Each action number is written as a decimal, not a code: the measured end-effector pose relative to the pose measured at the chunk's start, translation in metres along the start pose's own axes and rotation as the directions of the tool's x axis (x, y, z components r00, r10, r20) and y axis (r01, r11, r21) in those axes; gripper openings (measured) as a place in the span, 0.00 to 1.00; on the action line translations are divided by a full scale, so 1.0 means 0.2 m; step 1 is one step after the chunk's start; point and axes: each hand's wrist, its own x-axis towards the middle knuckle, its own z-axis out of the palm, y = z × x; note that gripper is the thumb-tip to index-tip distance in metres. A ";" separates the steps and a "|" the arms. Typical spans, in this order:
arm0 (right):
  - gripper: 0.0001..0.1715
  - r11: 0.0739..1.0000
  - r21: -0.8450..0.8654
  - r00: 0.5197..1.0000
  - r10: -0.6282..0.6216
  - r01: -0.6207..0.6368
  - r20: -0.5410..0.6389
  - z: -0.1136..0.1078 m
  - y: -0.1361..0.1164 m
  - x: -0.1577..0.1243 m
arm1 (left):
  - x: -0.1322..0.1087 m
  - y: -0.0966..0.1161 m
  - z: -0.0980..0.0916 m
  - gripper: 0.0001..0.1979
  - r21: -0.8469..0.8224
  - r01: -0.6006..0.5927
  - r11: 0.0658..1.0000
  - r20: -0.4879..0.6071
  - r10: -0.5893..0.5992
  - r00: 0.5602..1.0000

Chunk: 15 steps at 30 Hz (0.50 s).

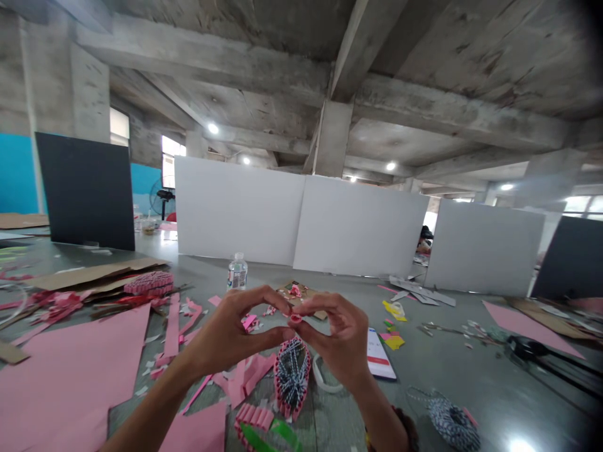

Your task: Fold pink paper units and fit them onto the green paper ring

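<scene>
With left hand [249, 323] and right hand [336, 333] curved to nearly touching fingertips, pinches a small pink paper roll [295, 319], apparently mid-shaping, above a string-laced oval [292, 375] already pink-rimmed, with pink paper strips [173, 326] left loose on the surface [409, 370].

Workshop: paper scraps [173, 326], concrete beams [211, 55]

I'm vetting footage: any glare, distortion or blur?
Head view: glare on the table, bottom right; ceiling lamp blown out; dark panel at right edge leaning, probably lens distortion; pink piece between left hand and right hand too small to judge.
</scene>
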 end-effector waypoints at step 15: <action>0.14 0.994 -0.065 0.996 -0.090 0.090 0.003 -0.01 0.00 0.01 | 0.01 0.02 0.00 0.06 -0.005 -0.020 1.000 -0.049 0.020 0.999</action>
